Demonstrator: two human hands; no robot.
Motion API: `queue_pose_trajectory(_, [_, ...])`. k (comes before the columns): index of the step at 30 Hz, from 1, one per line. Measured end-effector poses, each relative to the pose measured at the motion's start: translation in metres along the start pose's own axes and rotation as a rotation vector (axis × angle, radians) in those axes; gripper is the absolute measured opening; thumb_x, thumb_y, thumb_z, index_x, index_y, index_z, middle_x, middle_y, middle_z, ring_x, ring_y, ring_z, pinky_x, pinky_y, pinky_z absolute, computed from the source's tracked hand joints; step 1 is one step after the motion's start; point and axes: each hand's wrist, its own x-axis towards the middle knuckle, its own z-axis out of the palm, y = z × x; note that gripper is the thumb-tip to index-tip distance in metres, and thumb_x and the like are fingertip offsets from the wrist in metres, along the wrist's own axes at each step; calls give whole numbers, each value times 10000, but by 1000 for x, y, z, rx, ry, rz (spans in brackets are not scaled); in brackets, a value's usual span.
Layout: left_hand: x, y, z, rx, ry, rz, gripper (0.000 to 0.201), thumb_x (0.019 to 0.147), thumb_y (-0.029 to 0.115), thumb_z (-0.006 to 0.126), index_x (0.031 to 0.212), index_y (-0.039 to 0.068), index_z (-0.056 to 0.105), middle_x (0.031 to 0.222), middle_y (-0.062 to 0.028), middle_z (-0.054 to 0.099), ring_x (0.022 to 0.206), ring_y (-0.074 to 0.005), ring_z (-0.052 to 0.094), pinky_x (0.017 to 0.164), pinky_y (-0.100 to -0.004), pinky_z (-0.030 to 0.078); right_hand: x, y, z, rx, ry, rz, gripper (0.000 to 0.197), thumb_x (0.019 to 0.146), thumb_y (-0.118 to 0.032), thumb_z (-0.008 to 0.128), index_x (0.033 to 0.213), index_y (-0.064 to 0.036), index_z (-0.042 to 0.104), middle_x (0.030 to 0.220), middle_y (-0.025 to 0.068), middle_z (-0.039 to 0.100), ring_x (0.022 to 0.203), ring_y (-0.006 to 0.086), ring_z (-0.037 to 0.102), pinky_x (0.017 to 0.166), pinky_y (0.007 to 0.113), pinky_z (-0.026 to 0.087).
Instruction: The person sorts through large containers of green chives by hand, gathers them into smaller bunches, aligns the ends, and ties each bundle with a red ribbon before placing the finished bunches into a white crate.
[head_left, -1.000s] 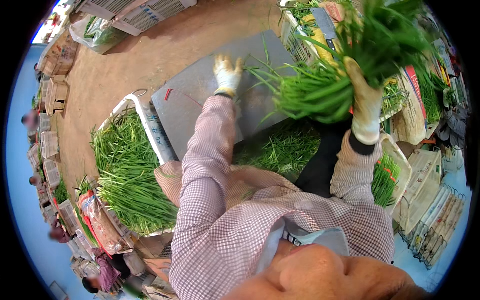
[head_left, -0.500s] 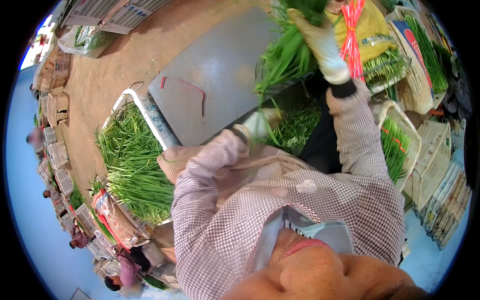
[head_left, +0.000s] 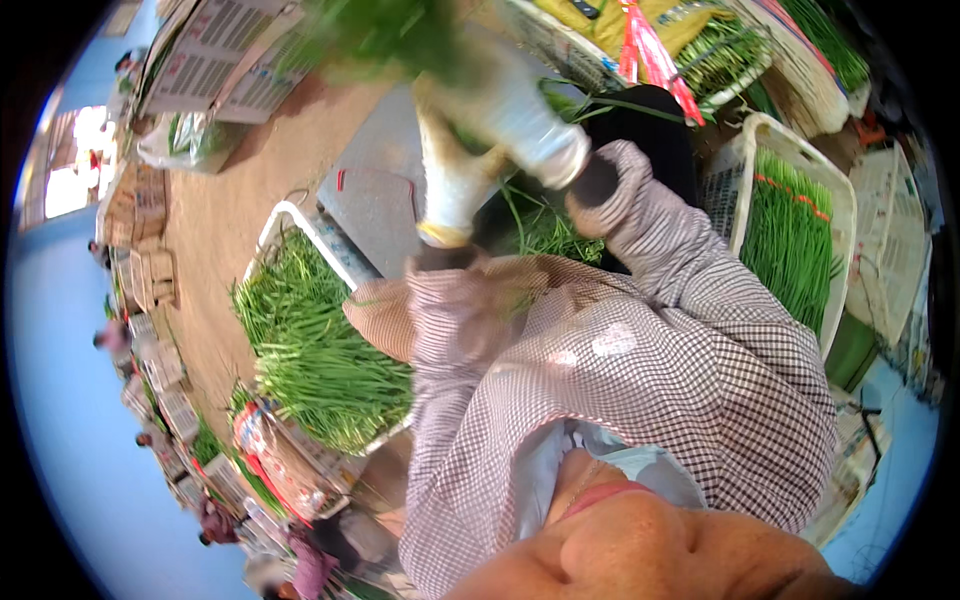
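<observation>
A bunch of green chives (head_left: 385, 35), smeared by motion, is at the top of the view. My right hand (head_left: 525, 120), in a pale stained glove, grips its lower part; the fingertips are blurred. Just left of it my left hand (head_left: 455, 180), gloved with a yellow cuff band, points upward with thumb and fingers apart. Some green shows between them, apparently behind the hand. Beneath both hands lie loose chives (head_left: 560, 235) by my lap. A grey board (head_left: 375, 150) with a thin red tie on it is behind my left hand.
At left stands a white crate (head_left: 290, 212) heaped with chives. On the right another white crate (head_left: 757, 125) holds chives bound with an orange tie. Pink-red ties (head_left: 650, 60) lie over a yellow sack (head_left: 600, 30) at the upper right. Several people work far left.
My right hand has swung left with the chives from the upper right. My left hand has risen from near my lap to beside it. The whole view has shifted.
</observation>
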Motion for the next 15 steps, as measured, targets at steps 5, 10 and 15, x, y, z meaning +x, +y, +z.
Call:
queue_pose_trajectory(5, [-78,-25,-1,-696,227,-597,760,902,282,752,1482,-5,354,1408,-192,448,1330,-300,465,1134,-431,393,-75,-53,41,-744,-194,-240,743,823,-507,712,1436,-108,581,1462,151,568,1406,291,483,1200,637,224])
queue_pose_trajectory(10, [-114,5,-55,-1085,577,-444,490,958,270,666,1366,60,493,1159,-94,584,1144,-259,575,1034,-433,488,-136,-61,61,-161,-244,-456,738,788,-370,767,1399,-10,562,1478,186,536,1413,350,464,1203,525,310])
queue_pose_trajectory(15, [-123,37,-100,-987,1035,-311,244,973,214,630,1195,114,620,848,6,622,925,-196,626,972,-445,534,-197,2,8,116,-330,-440,339,843,-148,751,1160,-76,656,1149,138,702,1032,352,690,900,466,565])
